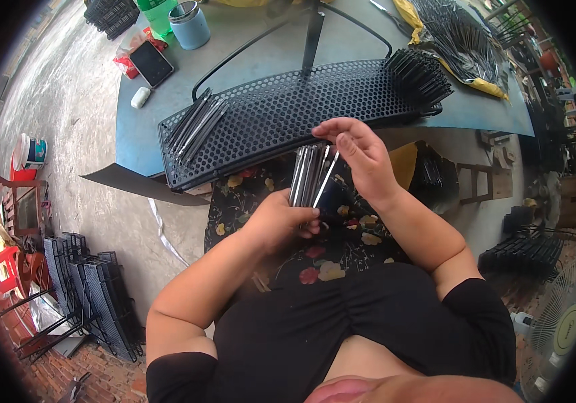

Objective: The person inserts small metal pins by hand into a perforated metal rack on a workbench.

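Note:
My left hand (280, 220) is closed around a bundle of thin dark and silvery metal rods (307, 176), held upright above my lap. One pale rod (326, 178) leans away from the bundle toward my right hand. Just above the bundle's top, my right hand (363, 156) is raised with loosely curled fingers, the thumb apart from them and no rod visibly gripped. Beyond both hands, a black perforated metal rack (281, 111) lies on the table. Similar rods (197, 127) rest on its left end, and a thick pile of dark rods (421, 79) covers its right end.
The blue-grey table (234, 54) holds a phone (152, 64), a white earbud case (140, 98), a light-blue cup (189, 27) and a green bottle (156, 15). More rods lie on yellow sacking (466, 47). Black racks (93, 289) stand left; a fan (560, 329) stands right.

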